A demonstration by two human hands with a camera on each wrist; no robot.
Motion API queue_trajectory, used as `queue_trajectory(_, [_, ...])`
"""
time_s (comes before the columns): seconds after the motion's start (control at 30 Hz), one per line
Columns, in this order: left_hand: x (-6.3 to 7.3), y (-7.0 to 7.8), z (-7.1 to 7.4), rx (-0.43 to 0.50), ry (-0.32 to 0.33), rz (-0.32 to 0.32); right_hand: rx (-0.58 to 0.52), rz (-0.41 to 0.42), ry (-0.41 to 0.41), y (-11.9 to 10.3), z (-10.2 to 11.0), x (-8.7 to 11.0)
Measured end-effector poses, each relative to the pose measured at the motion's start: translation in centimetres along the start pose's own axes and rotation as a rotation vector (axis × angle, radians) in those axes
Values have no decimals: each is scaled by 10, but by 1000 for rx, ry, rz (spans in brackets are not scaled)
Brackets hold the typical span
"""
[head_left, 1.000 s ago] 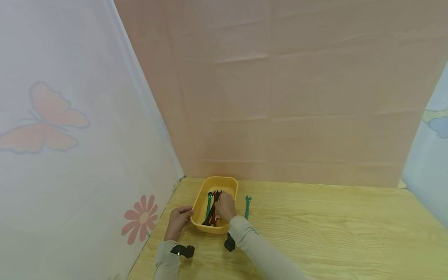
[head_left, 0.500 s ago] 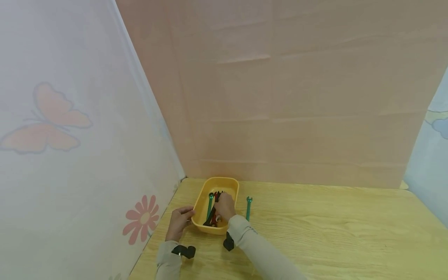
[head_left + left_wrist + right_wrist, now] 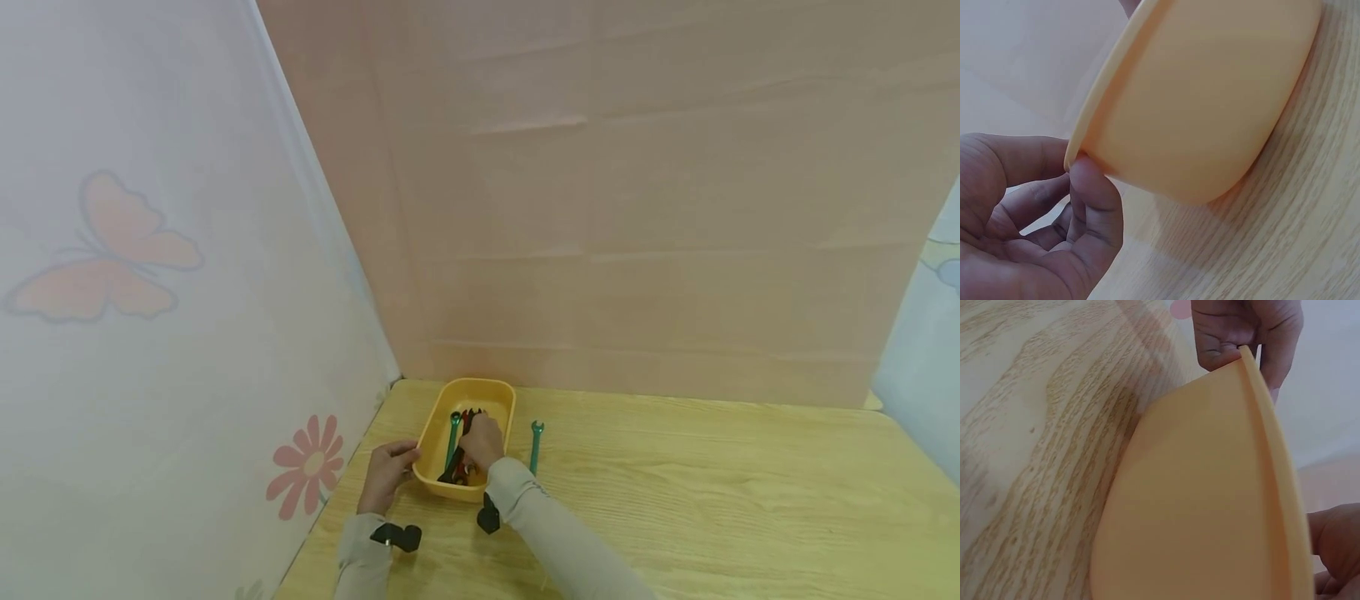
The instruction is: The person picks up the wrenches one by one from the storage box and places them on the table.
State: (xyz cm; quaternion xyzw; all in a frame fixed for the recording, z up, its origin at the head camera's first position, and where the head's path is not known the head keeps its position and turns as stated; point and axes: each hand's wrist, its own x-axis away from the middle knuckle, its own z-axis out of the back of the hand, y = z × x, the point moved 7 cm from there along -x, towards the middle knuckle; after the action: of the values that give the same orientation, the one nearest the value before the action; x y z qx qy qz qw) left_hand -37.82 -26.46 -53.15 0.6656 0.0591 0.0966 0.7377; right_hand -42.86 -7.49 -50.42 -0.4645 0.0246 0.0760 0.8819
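A yellow plastic tray [image 3: 491, 392] stands on the table, holding several wrenches. Among them are a green wrench [image 3: 453, 442] along the left, a long black wrench [image 3: 457, 461] lying slantwise, and red ones partly covered. My left hand [image 3: 386, 475] pinches the tray's near left rim between thumb and fingers, as the left wrist view shows closely. My right hand [image 3: 483, 442] reaches down inside the tray with bent fingers, right beside the black wrench. Its fingertips are hidden, by the hand itself in the head view and by the rim in the right wrist view.
Another green wrench [image 3: 536, 446] lies on the wood-grain table [image 3: 712, 483], just right of the tray. A pale wall sheet with printed flowers [image 3: 306, 467] rises close on the left. A plain pinkish sheet [image 3: 600, 250] hangs behind the table.
The whole scene drifts slightly right in the head view. Both hands stay in place, and the right hand shifts only slightly over the wrenches, with more of the black wrench showing than half a second ago.
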Motion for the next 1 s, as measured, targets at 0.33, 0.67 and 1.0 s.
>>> queue_trajectory(0.33, [-1,-2,0,-10,7,5,13,-32,-24,4,-4,1])
queue_trajectory(0.67, [2,3,-1,1,0,-17,49,-34,-42,7,-10,-2])
queue_trajectory(1.0, [0,1,0,1,8,-10,82,24,-15,4,-9,1])
